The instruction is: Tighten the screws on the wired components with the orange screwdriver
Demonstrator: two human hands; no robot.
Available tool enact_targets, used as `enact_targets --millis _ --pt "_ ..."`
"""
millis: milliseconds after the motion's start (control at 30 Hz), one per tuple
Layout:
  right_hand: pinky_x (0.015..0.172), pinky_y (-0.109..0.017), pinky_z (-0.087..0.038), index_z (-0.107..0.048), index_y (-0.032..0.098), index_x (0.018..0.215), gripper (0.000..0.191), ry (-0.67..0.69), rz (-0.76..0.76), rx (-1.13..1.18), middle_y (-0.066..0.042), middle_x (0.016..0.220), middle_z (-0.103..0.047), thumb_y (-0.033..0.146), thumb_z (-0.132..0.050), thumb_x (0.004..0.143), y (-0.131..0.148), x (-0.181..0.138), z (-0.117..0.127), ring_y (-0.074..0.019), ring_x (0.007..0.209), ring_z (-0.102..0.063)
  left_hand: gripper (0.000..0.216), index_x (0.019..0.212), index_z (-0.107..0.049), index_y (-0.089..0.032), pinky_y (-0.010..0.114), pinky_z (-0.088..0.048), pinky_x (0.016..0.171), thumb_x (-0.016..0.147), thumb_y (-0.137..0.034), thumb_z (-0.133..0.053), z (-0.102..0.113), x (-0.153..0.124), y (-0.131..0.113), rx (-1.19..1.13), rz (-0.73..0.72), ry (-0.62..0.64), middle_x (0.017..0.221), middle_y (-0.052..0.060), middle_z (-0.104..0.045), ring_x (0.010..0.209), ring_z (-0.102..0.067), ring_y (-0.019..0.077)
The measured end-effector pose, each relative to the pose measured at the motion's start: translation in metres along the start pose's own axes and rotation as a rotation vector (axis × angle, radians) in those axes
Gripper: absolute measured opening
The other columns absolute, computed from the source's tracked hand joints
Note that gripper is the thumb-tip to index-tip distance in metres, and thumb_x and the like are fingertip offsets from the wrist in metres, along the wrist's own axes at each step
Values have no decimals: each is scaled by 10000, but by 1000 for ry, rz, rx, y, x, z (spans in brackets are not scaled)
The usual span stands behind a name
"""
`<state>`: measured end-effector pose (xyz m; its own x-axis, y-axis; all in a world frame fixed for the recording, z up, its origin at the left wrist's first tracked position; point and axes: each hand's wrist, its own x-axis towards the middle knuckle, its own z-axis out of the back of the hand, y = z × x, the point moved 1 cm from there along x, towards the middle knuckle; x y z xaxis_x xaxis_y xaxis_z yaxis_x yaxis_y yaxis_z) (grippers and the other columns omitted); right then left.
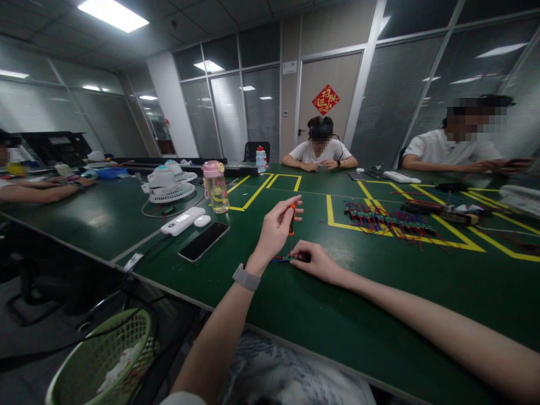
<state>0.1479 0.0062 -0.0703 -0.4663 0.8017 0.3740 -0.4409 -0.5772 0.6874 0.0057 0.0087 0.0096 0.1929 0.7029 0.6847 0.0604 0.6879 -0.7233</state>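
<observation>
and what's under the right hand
At the fingertips of the right hand, a small green circuit board with blue wires shows on the table. Anything farther under the palm is covered, so I can't tell what's there.

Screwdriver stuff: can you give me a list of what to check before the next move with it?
1. Screwdriver in the left hand: ok, its handle is there.
2. Shaft pointing down at the board: ok, close to upright.
3. Right hand steadying the board: ok, fingertips are at it.
4. Tip seated properly: cannot tell, too small to see.
5. Phone out of the way: ok, it lies apart from both hands.
6. Bottle standing up: ok, upright beyond the phone.
</observation>
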Motion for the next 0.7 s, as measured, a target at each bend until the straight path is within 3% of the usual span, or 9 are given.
enact_targets --millis 133,200,333,400,533,600,700 --pt "605 -247 -436 -662 149 812 86 -1 5 -6 -23 767 -588 176 -626 738 0 0 0 -118 656 -526 247 1011 -658 -204 244 -518 712 798 -323 -623 3 0 0 140 -26 -91 939 43 -577 849 -582 136" --pt "607 -247 -436 -663 154 813 84 0 4 -12 -22 769 -590 175 -623 742 1 0 0 -119 660 -527 207 944 -680 -206 244 -502 751 786 -333 -638 5 0 -2 215 -44 -131 955 46 -562 891 -568 142" --pt "613 -251 -440 -665 157 810 82 -2 -1 -17 -24 775 -595 180 -624 744 4 0 1 -120 665 -529 294 1114 -616 -220 275 -515 788 903 -336 -447 4 1 -3 22 11 -34 1158 78 -546 962 -590 151" --pt "612 -249 -440 -664 156 808 81 -2 2 -16 -25 775 -594 183 -625 743 4 0 1 -120 665 -529 316 1161 -573 -200 287 -532 747 891 -331 -473 3 1 -1 -79 56 -1 1111 83 -589 901 -618 152" --pt "606 -244 -431 -666 151 816 88 4 9 -30 -22 764 -586 182 -624 745 3 -1 1 -117 659 -524 238 939 -656 -174 248 -512 699 759 -329 -666 8 2 1 91 11 -120 917 44 -595 807 -596 132" --pt "605 -242 -429 -665 151 818 88 2 11 -30 -19 764 -585 182 -623 747 2 -1 1 -116 659 -525 184 879 -681 -183 247 -497 750 777 -332 -645 10 2 0 179 -25 -150 970 54 -576 892 -580 144" --pt "613 -246 -432 -666 149 820 91 0 11 -20 -21 772 -593 182 -622 748 2 -1 1 -118 667 -531 252 996 -669 -194 284 -497 817 885 -319 -481 11 4 -3 57 -8 -74 1149 84 -559 1019 -573 171"
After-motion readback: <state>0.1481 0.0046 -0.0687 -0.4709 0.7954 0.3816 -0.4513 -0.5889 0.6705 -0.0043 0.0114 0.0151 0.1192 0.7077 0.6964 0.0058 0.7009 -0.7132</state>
